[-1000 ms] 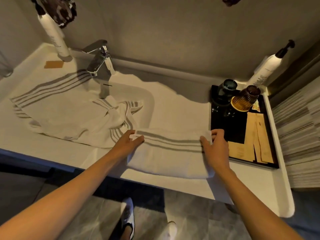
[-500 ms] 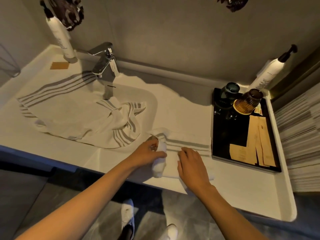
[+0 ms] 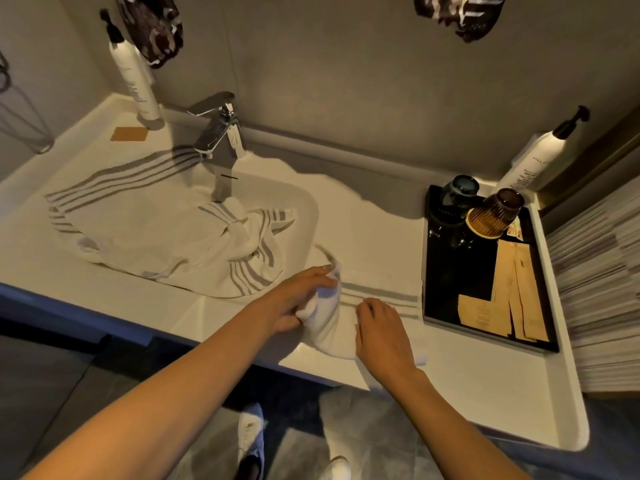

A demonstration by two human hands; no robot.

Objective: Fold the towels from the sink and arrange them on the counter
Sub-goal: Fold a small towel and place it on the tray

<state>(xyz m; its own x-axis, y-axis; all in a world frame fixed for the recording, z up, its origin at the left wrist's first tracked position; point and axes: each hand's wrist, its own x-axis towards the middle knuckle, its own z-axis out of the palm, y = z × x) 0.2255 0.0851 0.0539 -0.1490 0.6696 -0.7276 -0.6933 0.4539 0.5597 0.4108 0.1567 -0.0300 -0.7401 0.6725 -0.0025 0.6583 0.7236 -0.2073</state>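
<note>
Your left fingers (image 3: 320,271) are curling around the bunched left end of the small towel (image 3: 346,313), pinching it and carrying it rightward over the rest of the cloth. Your right fingers (image 3: 372,306) are lying flat and close together, pressing the towel down on the desk (image 3: 485,403) just beside the black tray (image 3: 450,258).

A second ago you were holding the towel stretched wide by its two ends; now it is reading as much narrower, so you are closing the second fold, and this towel looks nearly ready to set in place.

The larger striped towel (image 3: 166,244) is lying crumpled in the sink (image 3: 308,216) under the faucet (image 3: 218,133), not yet folded.

Your right palm is covering the towel's near right part, so you cannot tell whether the edges are lining up. The moving end is blurring, and the fold's underside is hidden.
</note>
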